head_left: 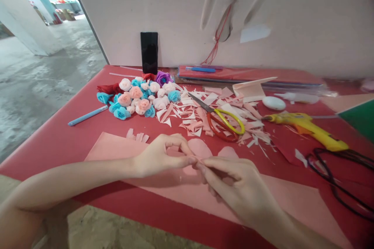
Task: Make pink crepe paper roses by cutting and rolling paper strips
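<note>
My left hand [163,155] and my right hand [239,183] meet above the near part of the table, thumbs and fingers pinched together. Between the fingertips is a small pink paper piece [198,158], mostly covered by them; its exact shape cannot be made out. Beneath both hands lies a long pink paper sheet [117,149]. Just beyond my fingers, a rounded pink paper petal [201,147] and another petal [228,151] rest on the table. Scissors [230,120] with yellow and red handles lie on a heap of paper scraps [189,111].
Paper roses [136,92] in several colours cluster at back left, beside a blue pen [87,116]. A black phone [149,52] leans on the white wall. On the right are a yellow glue gun [309,124], its black cord [331,179] and a white oval object [274,103].
</note>
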A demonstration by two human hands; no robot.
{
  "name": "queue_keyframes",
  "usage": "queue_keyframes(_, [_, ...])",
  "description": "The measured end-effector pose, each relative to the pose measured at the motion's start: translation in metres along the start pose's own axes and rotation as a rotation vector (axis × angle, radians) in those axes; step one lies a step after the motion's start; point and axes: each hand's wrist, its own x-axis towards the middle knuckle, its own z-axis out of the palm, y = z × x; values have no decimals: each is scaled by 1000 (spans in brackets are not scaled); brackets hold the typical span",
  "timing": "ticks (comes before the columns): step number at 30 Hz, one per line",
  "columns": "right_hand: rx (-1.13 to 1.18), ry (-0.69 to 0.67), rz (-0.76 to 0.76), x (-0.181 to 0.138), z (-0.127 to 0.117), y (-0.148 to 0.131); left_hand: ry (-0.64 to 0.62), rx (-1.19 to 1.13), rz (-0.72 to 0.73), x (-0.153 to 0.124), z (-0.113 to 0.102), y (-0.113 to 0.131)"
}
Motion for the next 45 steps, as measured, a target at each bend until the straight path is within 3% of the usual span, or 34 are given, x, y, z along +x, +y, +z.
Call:
queue_keyframes(21, [20,-39,-14,2,-1,4,14,-110,3,0,2,-3])
queue_keyframes(28, [200,-54,164,1,-2,-10,19,-121,17,0,0,-3])
queue_keyframes(33, [278,-70,126,-1,-1,-11,-16,-149,98,0,-6,-5])
queue_keyframes(37, [343,-32,105,-1,-1,-10,-56,-36,171,-2,-6,-2])
queue_keyframes(45, [469,-89,200,-5,-5,-14,78,241,436,-5,0,1])
